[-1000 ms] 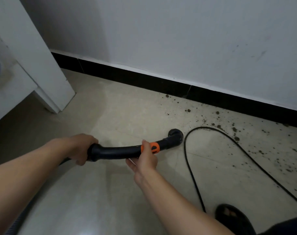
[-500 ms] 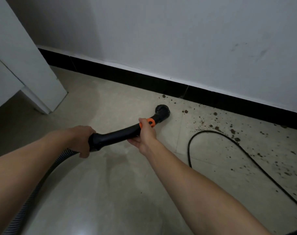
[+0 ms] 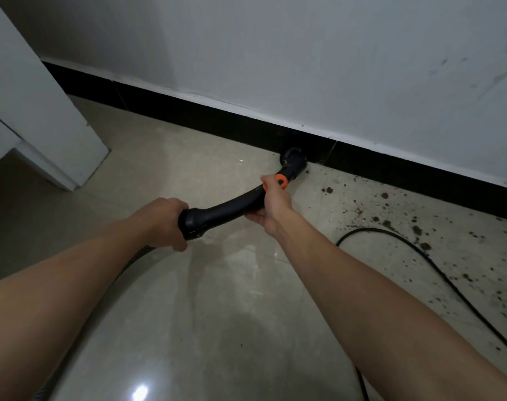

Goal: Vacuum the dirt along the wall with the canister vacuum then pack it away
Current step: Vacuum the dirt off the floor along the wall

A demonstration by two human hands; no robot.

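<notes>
I hold a curved black vacuum wand (image 3: 226,208) with both hands. My left hand (image 3: 162,222) grips its rear end, where the ribbed grey hose (image 3: 125,266) joins and runs back under my left arm. My right hand (image 3: 272,205) grips the wand farther forward, beside an orange slider (image 3: 280,180). The round black brush nozzle (image 3: 294,159) sits on the floor tight against the black baseboard (image 3: 188,112). Dark dirt crumbs (image 3: 391,218) lie scattered on the beige tiles to the right of the nozzle, along the wall. The canister is out of view.
A black power cord (image 3: 437,267) loops over the dirty tiles at right and runs off the lower right edge. A white cabinet corner (image 3: 58,134) stands at the left against the wall. The white wall (image 3: 304,68) rises above the baseboard.
Both hands pushed the wand forward and away from me. The nozzle travelled from the open floor up to the baseboard, past the crumbs that lay near the wall.
</notes>
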